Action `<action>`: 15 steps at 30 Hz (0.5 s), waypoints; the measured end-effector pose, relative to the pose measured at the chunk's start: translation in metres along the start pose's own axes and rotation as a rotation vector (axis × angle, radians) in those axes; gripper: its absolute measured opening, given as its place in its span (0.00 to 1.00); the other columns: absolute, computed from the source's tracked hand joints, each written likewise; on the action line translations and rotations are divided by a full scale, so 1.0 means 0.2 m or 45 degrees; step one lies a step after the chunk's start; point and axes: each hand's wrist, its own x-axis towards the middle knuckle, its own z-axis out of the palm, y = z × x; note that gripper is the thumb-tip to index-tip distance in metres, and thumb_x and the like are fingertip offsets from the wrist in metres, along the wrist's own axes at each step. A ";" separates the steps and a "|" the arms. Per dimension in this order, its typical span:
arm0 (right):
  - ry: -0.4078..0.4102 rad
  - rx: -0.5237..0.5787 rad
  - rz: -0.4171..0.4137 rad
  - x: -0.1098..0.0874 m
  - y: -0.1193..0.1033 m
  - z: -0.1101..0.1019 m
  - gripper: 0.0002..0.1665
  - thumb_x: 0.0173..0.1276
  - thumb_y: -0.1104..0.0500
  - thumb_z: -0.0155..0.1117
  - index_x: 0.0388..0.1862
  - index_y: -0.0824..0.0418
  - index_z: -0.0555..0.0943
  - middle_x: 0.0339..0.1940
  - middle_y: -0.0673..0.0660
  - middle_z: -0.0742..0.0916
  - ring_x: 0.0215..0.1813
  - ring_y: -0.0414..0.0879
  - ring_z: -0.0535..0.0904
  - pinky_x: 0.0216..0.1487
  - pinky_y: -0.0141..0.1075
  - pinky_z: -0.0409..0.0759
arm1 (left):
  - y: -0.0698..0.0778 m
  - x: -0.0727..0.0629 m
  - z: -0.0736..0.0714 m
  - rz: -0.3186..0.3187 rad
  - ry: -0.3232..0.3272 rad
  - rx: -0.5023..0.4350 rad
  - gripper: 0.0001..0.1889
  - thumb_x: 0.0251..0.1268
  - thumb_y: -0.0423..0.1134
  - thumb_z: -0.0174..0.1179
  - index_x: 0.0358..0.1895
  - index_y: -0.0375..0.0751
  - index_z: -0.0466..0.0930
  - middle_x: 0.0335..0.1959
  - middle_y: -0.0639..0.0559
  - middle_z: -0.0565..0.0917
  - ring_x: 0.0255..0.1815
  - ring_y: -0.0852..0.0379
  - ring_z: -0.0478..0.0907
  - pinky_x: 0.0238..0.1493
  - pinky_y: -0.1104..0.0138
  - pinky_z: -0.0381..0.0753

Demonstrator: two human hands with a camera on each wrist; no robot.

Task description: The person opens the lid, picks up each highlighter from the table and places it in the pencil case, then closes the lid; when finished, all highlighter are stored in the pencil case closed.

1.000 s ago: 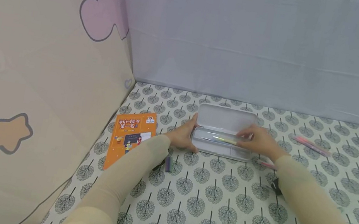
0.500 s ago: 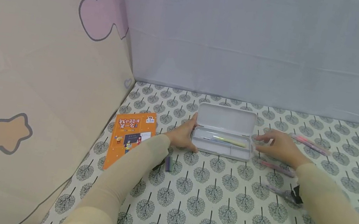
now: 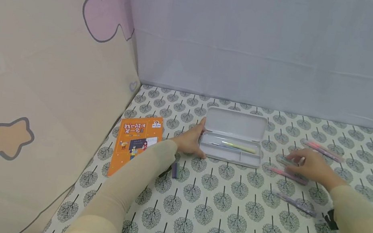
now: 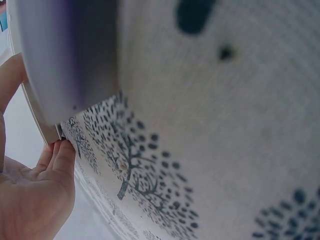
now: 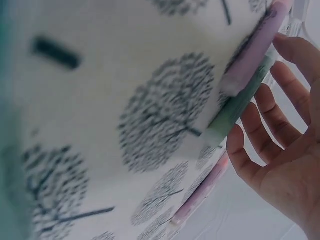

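Observation:
A white pencil case (image 3: 217,153) lies open, its lid (image 3: 235,124) folded back. A yellow pen (image 3: 240,147) and a slim dark pen lie in its rear compartment. My left hand (image 3: 190,139) rests against the case's left end, fingers at the back and thumb near the front corner; the left wrist view shows fingertips (image 4: 62,147) at its edge. To the right of the case, my right hand (image 3: 310,166) hovers around a green pen (image 5: 237,112), thumb and fingers spread on either side. A pink pen (image 5: 257,50) lies alongside. Whether the fingertips touch the green pen is hard to tell.
Nearer me lies a purple pen (image 3: 295,203); pink and purple pens (image 3: 324,150) lie at the back right. An orange book (image 3: 136,145) is on the left. A small purple block (image 3: 175,170) sits beside my left wrist. A partition stands behind the table.
My right hand has left the yellow pen in the case and moved right, to the green pen on the table. My left hand has stayed against the case.

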 end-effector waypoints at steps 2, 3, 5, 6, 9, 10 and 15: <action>0.002 -0.017 -0.006 -0.02 0.02 0.00 0.23 0.54 0.49 0.75 0.45 0.60 0.85 0.38 0.57 0.85 0.37 0.46 0.77 0.36 0.37 0.77 | 0.00 0.00 0.00 -0.002 0.002 0.006 0.80 0.27 0.44 0.83 0.76 0.44 0.21 0.65 0.51 0.69 0.64 0.54 0.69 0.73 0.59 0.63; 0.006 -0.026 -0.011 -0.03 0.03 0.00 0.21 0.54 0.50 0.75 0.44 0.60 0.85 0.37 0.56 0.85 0.37 0.46 0.77 0.36 0.37 0.77 | 0.00 0.00 0.00 -0.003 0.001 0.008 0.80 0.27 0.44 0.83 0.76 0.44 0.21 0.65 0.50 0.69 0.64 0.54 0.69 0.73 0.59 0.62; 0.012 -0.038 -0.021 -0.05 0.04 0.00 0.19 0.54 0.51 0.75 0.42 0.60 0.85 0.36 0.55 0.86 0.37 0.45 0.78 0.37 0.38 0.78 | 0.00 0.00 0.00 -0.002 0.000 0.011 0.80 0.27 0.45 0.83 0.76 0.43 0.21 0.65 0.50 0.69 0.65 0.53 0.69 0.74 0.59 0.61; 0.014 -0.044 -0.029 -0.05 0.04 0.00 0.18 0.54 0.53 0.75 0.42 0.60 0.85 0.36 0.55 0.86 0.37 0.46 0.78 0.37 0.39 0.78 | 0.00 0.00 0.00 -0.001 -0.001 0.012 0.80 0.27 0.45 0.83 0.76 0.43 0.21 0.66 0.50 0.69 0.65 0.53 0.68 0.74 0.59 0.61; 0.017 -0.053 -0.026 -0.07 0.05 0.00 0.16 0.55 0.53 0.74 0.42 0.59 0.85 0.36 0.54 0.85 0.38 0.46 0.78 0.37 0.42 0.79 | 0.00 0.00 0.00 0.002 -0.004 0.017 0.80 0.28 0.45 0.83 0.76 0.43 0.20 0.66 0.50 0.68 0.66 0.53 0.68 0.75 0.59 0.60; 0.019 -0.056 -0.030 -0.07 0.05 0.00 0.16 0.56 0.54 0.74 0.42 0.59 0.85 0.35 0.54 0.85 0.37 0.46 0.78 0.37 0.41 0.78 | 0.00 0.00 0.00 0.003 -0.004 0.014 0.80 0.28 0.45 0.83 0.76 0.43 0.20 0.66 0.50 0.69 0.66 0.53 0.68 0.75 0.60 0.60; 0.016 -0.056 -0.042 -0.06 0.03 0.00 0.14 0.56 0.57 0.73 0.41 0.59 0.85 0.34 0.53 0.86 0.36 0.45 0.79 0.37 0.42 0.79 | 0.00 0.00 0.00 0.012 -0.007 -0.004 0.80 0.28 0.44 0.83 0.76 0.43 0.20 0.65 0.50 0.69 0.65 0.54 0.69 0.74 0.60 0.61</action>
